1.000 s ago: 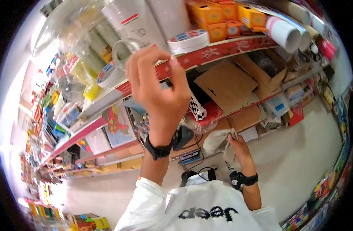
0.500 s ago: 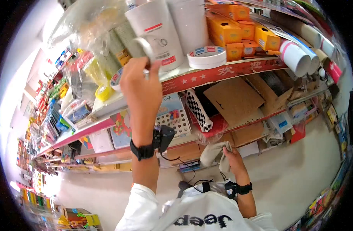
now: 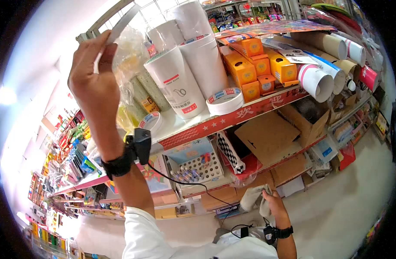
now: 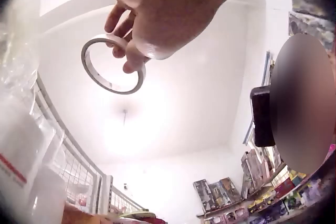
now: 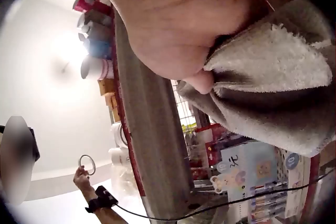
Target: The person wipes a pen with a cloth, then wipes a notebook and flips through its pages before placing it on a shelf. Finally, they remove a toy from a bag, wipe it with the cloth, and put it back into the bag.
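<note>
The left hand (image 3: 93, 80) is reaching up above the red-edged white shelf (image 3: 198, 128) and is pinching a thin, flat white ring of tape (image 4: 109, 87) between thumb and fingers. The ring is hanging in the air, apart from the shelf. Lower down, near the lower shelves, the right hand (image 3: 275, 203) is grasping a folded greyish-white cloth (image 3: 251, 198) of fluffy fabric. On the shelf, a tall white cylinder with red labels (image 3: 175, 84) is standing upright, a thick white roll with a blue-and-red printed inside (image 3: 226, 105) is lying flat beside it, and orange cardboard boxes (image 3: 242, 71) are sitting farther right.
</note>
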`<state>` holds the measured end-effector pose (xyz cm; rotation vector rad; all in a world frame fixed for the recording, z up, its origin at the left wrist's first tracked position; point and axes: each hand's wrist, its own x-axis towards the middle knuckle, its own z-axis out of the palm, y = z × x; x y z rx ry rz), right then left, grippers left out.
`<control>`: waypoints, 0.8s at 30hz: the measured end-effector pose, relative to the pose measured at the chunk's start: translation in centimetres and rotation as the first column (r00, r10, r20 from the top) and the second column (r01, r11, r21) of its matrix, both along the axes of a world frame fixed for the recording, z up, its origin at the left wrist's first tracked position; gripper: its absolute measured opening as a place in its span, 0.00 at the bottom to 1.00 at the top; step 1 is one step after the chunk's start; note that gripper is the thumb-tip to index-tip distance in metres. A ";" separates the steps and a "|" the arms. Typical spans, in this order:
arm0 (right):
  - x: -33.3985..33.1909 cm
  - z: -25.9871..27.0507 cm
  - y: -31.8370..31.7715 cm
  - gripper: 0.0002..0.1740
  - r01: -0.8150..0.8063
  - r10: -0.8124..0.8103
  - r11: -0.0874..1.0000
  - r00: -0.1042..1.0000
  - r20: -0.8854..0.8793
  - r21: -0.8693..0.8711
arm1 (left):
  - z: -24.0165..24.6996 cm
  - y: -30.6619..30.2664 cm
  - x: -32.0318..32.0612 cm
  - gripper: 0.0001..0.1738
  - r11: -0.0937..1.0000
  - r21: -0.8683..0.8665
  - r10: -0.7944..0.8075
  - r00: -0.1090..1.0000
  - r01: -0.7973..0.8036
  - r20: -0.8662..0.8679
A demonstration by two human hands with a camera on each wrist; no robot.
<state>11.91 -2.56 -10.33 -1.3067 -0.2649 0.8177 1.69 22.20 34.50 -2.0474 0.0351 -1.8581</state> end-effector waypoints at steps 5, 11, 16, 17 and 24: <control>0.2 -0.8 0.1 0.18 -0.089 0.087 0.992 0.996 -0.035 -0.084 | 2.9 3.9 1.6 0.12 0.984 -0.180 -0.037 0.973 -0.004 -0.226; -0.9 2.7 0.8 0.14 -0.058 0.059 0.998 0.997 0.057 -0.007 | 1.4 5.7 3.1 0.12 0.908 -0.373 -0.033 0.853 -0.192 -0.521; -0.3 0.2 1.0 0.13 -0.089 0.087 0.996 0.992 0.093 0.019 | 0.7 6.0 2.8 0.11 0.893 -0.430 -0.181 0.773 -0.129 -0.608; -0.3 -0.2 1.2 0.13 -0.088 0.085 0.996 0.991 0.099 0.027 | 0.6 6.3 2.9 0.11 0.888 -0.449 -0.229 0.750 -0.100 -0.620; -0.5 2.1 1.1 0.12 -0.118 0.117 0.993 0.991 0.070 0.002 | -0.8 6.2 3.6 0.17 0.883 -0.451 -0.223 0.731 -0.128 -0.645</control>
